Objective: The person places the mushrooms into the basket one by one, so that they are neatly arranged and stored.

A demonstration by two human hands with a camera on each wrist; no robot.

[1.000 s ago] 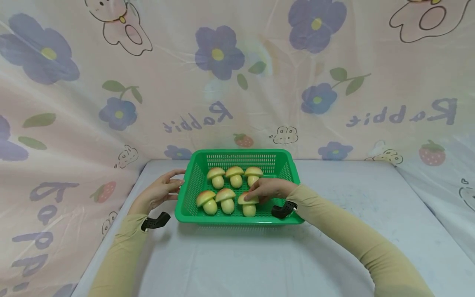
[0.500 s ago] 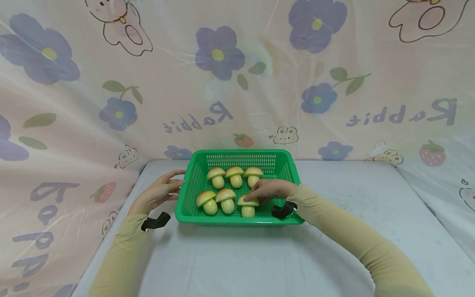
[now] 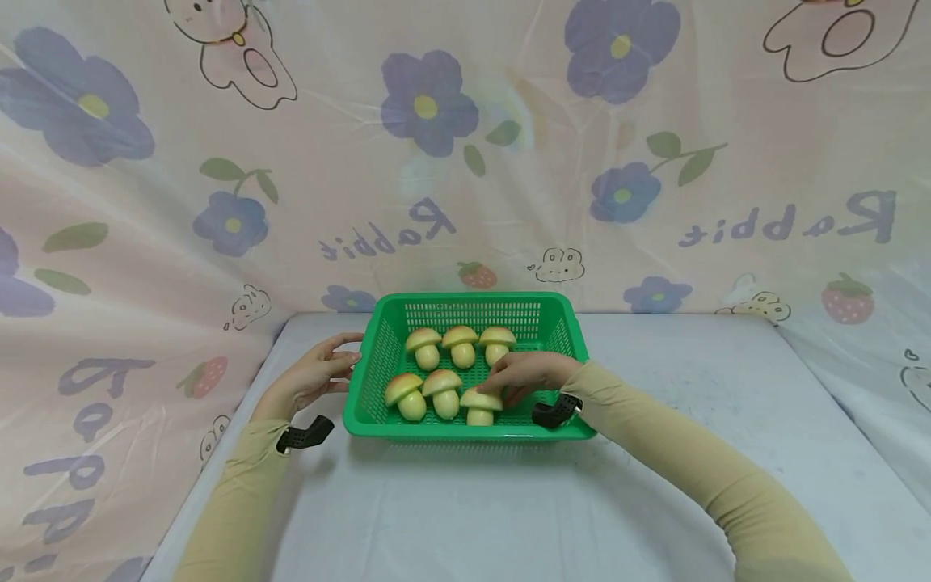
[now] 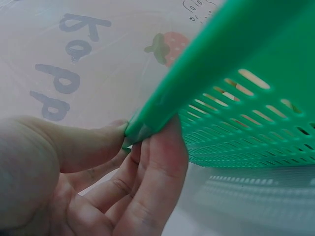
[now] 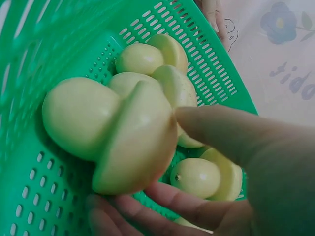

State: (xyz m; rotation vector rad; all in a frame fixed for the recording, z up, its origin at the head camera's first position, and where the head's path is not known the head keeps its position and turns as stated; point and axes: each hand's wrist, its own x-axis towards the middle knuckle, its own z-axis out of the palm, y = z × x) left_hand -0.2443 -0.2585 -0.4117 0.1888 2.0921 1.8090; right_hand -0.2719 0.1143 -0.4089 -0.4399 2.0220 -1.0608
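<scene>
A green plastic basket (image 3: 469, 432) holds several toy mushrooms with pale stems and yellow-brown caps, set in two rows. My left hand (image 3: 313, 378) pinches the basket's left rim (image 4: 147, 115), thumb on the outer side and fingers beneath it. Inside the basket, at the front right, my right hand (image 3: 525, 373) grips one mushroom (image 3: 481, 406) by its cap. In the right wrist view the thumb lies on one side of that mushroom (image 5: 133, 142) and the fingers curl under the other. The back right mushroom (image 3: 498, 343) is partly hidden behind the right hand.
The basket stands on a table with a white cover (image 3: 465, 517). Behind it hangs a curtain (image 3: 509, 178) printed with flowers and rabbits. Two mushrooms (image 3: 404, 396) (image 3: 444, 394) sit left of the gripped one, in the front row.
The gripped mushroom has shifted slightly left and toward the basket's front wall, with the right fingers staying on its cap. The left hand and the basket have not visibly moved.
</scene>
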